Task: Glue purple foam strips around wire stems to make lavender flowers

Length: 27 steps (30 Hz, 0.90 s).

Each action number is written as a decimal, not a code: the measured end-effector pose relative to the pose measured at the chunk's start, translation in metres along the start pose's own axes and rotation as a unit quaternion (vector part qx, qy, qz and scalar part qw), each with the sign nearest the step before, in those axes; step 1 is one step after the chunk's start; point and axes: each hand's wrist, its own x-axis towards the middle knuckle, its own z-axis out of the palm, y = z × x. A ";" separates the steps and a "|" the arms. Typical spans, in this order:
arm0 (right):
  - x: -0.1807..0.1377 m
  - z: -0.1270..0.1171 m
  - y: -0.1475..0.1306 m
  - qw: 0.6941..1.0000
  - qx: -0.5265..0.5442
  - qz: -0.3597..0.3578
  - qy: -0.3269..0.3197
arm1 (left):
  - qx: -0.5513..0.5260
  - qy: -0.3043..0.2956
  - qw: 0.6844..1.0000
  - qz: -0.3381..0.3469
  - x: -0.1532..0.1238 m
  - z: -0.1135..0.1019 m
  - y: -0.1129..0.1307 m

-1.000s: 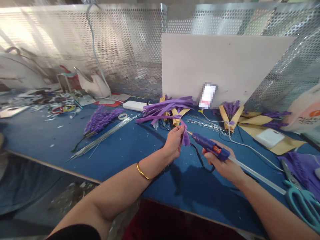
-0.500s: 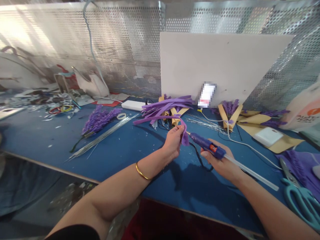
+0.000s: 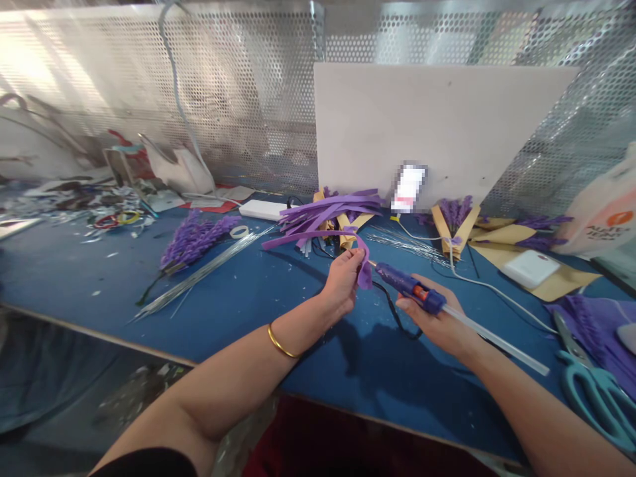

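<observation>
Two hands: both closed, each on its own thing, over the middle of the blue table (image 3: 223, 305), nearer its front edge.
Left hand (image 3: 342, 281): fingers pinch a purple foam strip (image 3: 364, 264) near one end. The short end hangs by the fingertips and the long part trails toward the back edge.
Right hand (image 3: 440, 324): wrapped round the handle of a glue gun (image 3: 405, 285), with a clear glue stick (image 3: 497, 341) jutting behind toward the right edge.
Strip to gun: the nozzle points at the hanging end, just beside it; contact cannot be told.
Why so held: judged, a pinch close to the end keeps it steady and turned to the nozzle.
Farther out: pile of purple strips (image 3: 332, 207) toward the back edge; thin wires (image 3: 199, 275) and purple flower sprigs (image 3: 193, 237) to the left; teal scissors (image 3: 596, 397) by the right front corner.
</observation>
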 end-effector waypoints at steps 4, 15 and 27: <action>0.000 -0.001 -0.001 1.000 -0.004 0.002 -0.005 | -0.009 0.000 1.000 0.005 0.000 0.000 0.000; 0.001 -0.001 0.000 1.000 -0.012 -0.002 -0.009 | -0.010 0.007 1.000 0.004 -0.002 0.002 0.002; 0.002 -0.002 -0.001 1.000 -0.022 0.010 -0.003 | -0.001 0.003 1.000 0.023 0.000 0.001 0.000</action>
